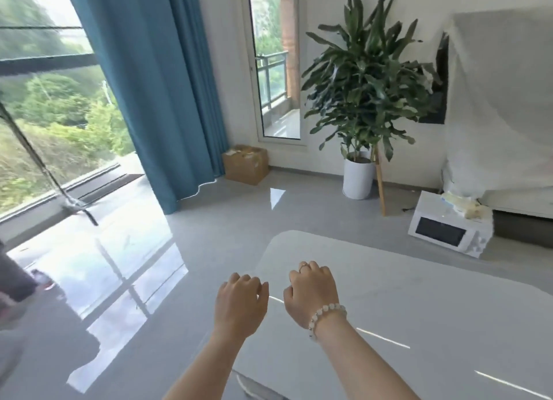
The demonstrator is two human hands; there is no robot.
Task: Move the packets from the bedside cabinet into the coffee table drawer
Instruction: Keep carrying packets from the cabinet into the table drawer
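Observation:
Both my hands hover side by side above the near-left corner of the white coffee table (419,304). My left hand (239,302) is back up, with the fingers hanging loosely curled and nothing in them. My right hand (312,292), with a ring and a bead bracelet, is held the same way and holds nothing that shows. No packets, drawer or bedside cabinet are in view.
A white microwave (449,230) sits on the grey floor beyond the table, beside a potted plant (359,85) in a white pot. A cardboard box (245,164) stands by the blue curtain (155,85). White-covered furniture (502,100) fills the right. Another person's leg (15,283) shows at the left edge.

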